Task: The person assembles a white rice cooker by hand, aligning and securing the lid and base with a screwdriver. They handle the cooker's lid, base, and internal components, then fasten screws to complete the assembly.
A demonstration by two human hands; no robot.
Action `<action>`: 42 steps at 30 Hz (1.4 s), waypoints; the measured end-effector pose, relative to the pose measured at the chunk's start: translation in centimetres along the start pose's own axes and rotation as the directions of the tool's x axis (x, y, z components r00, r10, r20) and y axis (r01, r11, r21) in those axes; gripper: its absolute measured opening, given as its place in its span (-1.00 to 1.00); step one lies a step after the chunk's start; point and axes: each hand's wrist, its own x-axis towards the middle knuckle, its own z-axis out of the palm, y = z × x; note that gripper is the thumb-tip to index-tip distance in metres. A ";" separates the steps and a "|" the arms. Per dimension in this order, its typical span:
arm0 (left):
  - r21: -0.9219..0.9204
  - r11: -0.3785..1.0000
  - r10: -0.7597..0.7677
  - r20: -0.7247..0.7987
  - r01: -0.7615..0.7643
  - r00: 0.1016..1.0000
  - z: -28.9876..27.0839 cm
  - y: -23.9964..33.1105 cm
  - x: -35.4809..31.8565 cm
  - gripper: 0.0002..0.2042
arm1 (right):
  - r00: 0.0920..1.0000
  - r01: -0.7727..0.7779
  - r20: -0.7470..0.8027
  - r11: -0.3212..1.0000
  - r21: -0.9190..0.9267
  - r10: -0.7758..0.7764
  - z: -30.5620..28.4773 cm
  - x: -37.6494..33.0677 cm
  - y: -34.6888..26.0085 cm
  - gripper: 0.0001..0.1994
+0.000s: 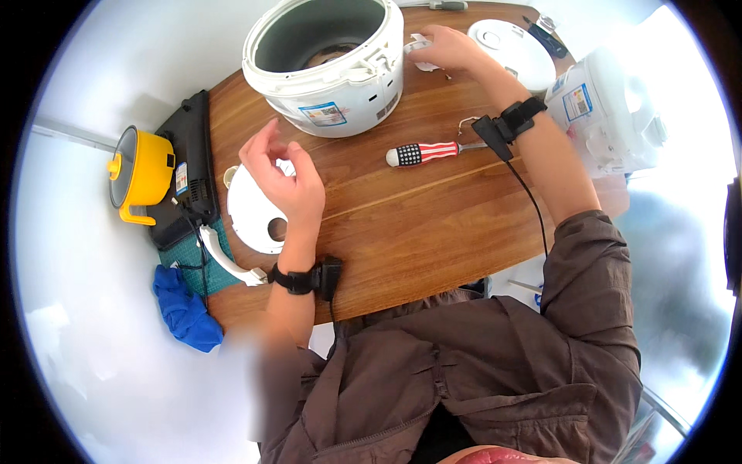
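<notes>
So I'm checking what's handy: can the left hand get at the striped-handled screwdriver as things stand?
Probably yes. The screwdriver lies on bare wooden table just right of the raised left hand, which looks empty, with nothing lying between them.

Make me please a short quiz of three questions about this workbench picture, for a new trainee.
1. True or false: the screwdriver with the striped and starred handle is held in the right hand.
2. What lies under the raised left hand?
A. a white round plate with a hole
B. the yellow pot
C. the blue cloth
3. Name the big white thing at the far edge of the wooden table.

Key:
1. False; it lies on the table, and the right hand is at a small white part beside the cooker.
2. A, the white round plate.
3. An open rice cooker body, with no lid.
</notes>
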 end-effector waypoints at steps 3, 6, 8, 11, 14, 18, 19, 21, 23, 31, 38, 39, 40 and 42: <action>-0.293 0.942 -0.090 0.245 0.162 0.965 -0.6 3.1 -0.3 -0.68 | 0.982 -0.109 0.171 0.984 0.142 0.084 -1.0 -0.2 0.8 -0.27; -0.393 0.547 -0.253 0.764 0.739 0.594 -0.4 8.0 0.6 -0.68 | 0.977 -0.089 0.207 0.985 0.149 0.057 -2.1 -0.4 0.4 -0.35; -0.308 0.198 -0.215 0.912 0.930 0.348 2.1 9.6 1.0 -0.58 | 0.979 -0.108 0.194 0.974 0.200 0.069 -3.2 -1.2 0.5 -0.35; -0.283 -0.214 -0.179 0.952 0.935 0.248 7.4 10.3 0.8 -0.41 | 0.979 -0.072 0.199 0.993 0.094 0.052 -4.2 -1.1 -0.6 -0.32; -0.349 -0.428 -0.227 0.934 0.834 0.274 12.5 10.1 -0.2 -0.33 | 0.979 -0.108 0.179 0.991 0.073 0.094 -5.3 -2.5 -2.5 -0.29; -0.479 -0.575 -0.335 0.877 0.663 0.343 16.0 9.8 0.0 -0.36 | 0.998 -0.066 0.021 0.992 0.106 0.064 -6.0 -4.8 -4.0 -0.31; -0.501 -0.603 -0.372 0.865 0.621 0.337 16.6 9.9 0.1 -0.38 | 0.999 -0.034 -0.027 0.984 0.172 0.039 -5.8 -5.7 -3.8 -0.32; -0.560 -0.609 -0.401 0.829 0.562 0.391 17.2 10.0 0.3 -0.44 | 0.981 0.090 -0.188 0.971 0.223 -0.048 -4.6 -7.6 -3.9 -0.33; -0.555 -0.637 -0.365 0.829 0.536 0.425 17.3 9.5 0.4 -0.51 | 0.897 0.248 -0.410 0.955 0.162 -0.163 -2.6 -9.9 -4.0 -0.32; -0.522 -0.610 -0.315 0.850 0.596 0.423 16.7 7.7 -0.4 -0.66 | 0.736 0.498 -0.599 0.851 0.166 -0.314 -0.7 -13.5 -4.4 -0.49; -0.521 -0.604 -0.363 0.853 0.603 0.375 15.9 7.7 -0.5 -0.69 | 0.647 0.649 -0.660 0.730 0.213 -0.382 0.1 -13.6 -3.3 -0.48; -0.513 -0.559 -0.378 0.857 0.651 0.351 15.8 7.8 -0.5 -0.69 | 0.659 0.658 -0.663 0.699 0.281 -0.355 0.3 -13.6 -3.0 -0.48; -0.502 -0.514 -0.395 0.858 0.696 0.327 15.6 7.8 -0.6 -0.69 | 0.673 0.664 -0.663 0.663 0.346 -0.327 0.4 -13.7 -2.9 -0.47; -0.458 -0.391 -0.413 0.862 0.798 0.292 15.1 7.8 -0.8 -0.72 | 0.686 0.670 -0.696 0.558 0.490 -0.212 1.2 -13.4 -2.5 -0.45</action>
